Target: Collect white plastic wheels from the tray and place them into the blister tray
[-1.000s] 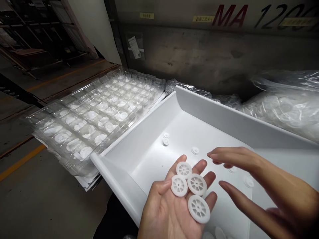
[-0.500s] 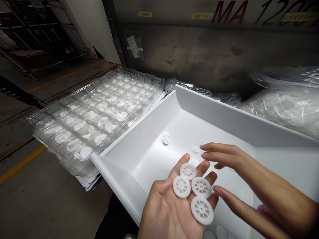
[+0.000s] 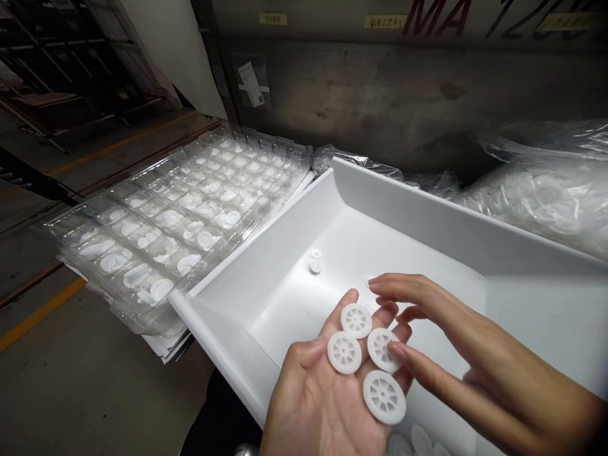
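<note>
My left hand (image 3: pixel 332 386) is palm up over the white tray (image 3: pixel 247 351), bearing several round white plastic discs with spoke-like openings. One disc (image 3: pixel 344 353) lies by my left thumb, and another (image 3: pixel 384 397) rests near the outer edge of the palm. My right hand (image 3: pixel 456 354) comes in from the right with fingers apart. Its thumb touches the disc on my left fingers (image 3: pixel 382 348), while its index fingertip hides part of a small disc (image 3: pixel 368 280) on the tray floor. Two small white pieces (image 3: pixel 315 261) lie farther left in the tray.
Left of the tray, a clear compartment tray (image 3: pixel 156 221) full of white parts sits on a stack of sheets. Clear plastic bags (image 3: pixel 551 196) of parts lie at the right. Behind stands a metal machine panel (image 3: pixel 370 95). More discs (image 3: pixel 420 440) lie at the bottom edge.
My right hand has moved left, and its thumb now meets one disc on my left hand. The discs stay on my left palm. The view has shifted slightly.
</note>
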Demonstrator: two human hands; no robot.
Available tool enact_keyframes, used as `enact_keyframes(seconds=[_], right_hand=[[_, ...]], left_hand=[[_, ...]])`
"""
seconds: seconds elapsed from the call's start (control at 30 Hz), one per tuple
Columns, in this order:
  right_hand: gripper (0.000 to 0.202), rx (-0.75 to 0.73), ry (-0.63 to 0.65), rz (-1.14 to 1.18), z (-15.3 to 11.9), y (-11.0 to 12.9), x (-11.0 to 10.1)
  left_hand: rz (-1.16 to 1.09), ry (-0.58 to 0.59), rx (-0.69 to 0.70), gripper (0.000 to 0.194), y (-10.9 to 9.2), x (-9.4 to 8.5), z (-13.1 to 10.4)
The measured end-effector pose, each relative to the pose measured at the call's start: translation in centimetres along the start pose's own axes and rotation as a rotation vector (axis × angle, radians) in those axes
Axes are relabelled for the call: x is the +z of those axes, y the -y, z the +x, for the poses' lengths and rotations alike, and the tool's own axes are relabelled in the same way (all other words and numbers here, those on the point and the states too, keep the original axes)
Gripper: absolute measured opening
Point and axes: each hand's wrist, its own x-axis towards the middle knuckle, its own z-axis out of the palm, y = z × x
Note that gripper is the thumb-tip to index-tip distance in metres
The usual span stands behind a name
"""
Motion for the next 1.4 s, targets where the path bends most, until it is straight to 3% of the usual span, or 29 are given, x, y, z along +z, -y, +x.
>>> enact_keyframes(seconds=[0.13,0.23,0.4,0.63,0.8,0.93,1.13,1.23,1.4], right_hand=[[0.041,-0.04,-0.177,-0.013,0.6,-0.1,0.9],[0.041,-0.039,-0.228,-0.049,1.2,-0.2,1.7],[0.042,-0.027,-0.221,-0.087,1.3,-0.6,1.8],[0.041,0.018,-0.09,-0.151,0.8,-1.2,1.5],[0.043,0.065,-0.183,-0.263,0.7,-1.0,2.1],[0.045,-0.066,-0.184,-0.313,0.4,-0.9,1.8],[0.068,-0.499,-0.104,-0.391,0.3,-0.6,1.0],[0.077,-0.518,-0.114,-0.371,0.5,-0.7,0.8],[0.082,-0.403,-0.107,-0.356,0.5,-0.7,0.6]], left_hand=[[-0.009,0.019,0.0,0.058,0.0,0.0,0.0],[0.0,0.079,-0.016,0.059,0.0,-0.3,0.1],[0.039,0.155,-0.01,0.062,-0.3,-0.8,0.3],[0.076,0.206,-0.012,0.064,-0.6,-1.0,0.4],[0.094,0.179,-0.027,0.067,-0.7,-1.4,0.2],[0.049,0.119,-0.021,0.066,-0.9,-1.4,0.2],[-0.04,0.0,-0.084,0.065,-0.9,-0.4,0.0],[-0.051,-0.011,-0.076,0.061,-0.6,0.2,-0.2],[0.007,0.009,-0.052,0.063,-0.4,0.3,-0.4]])
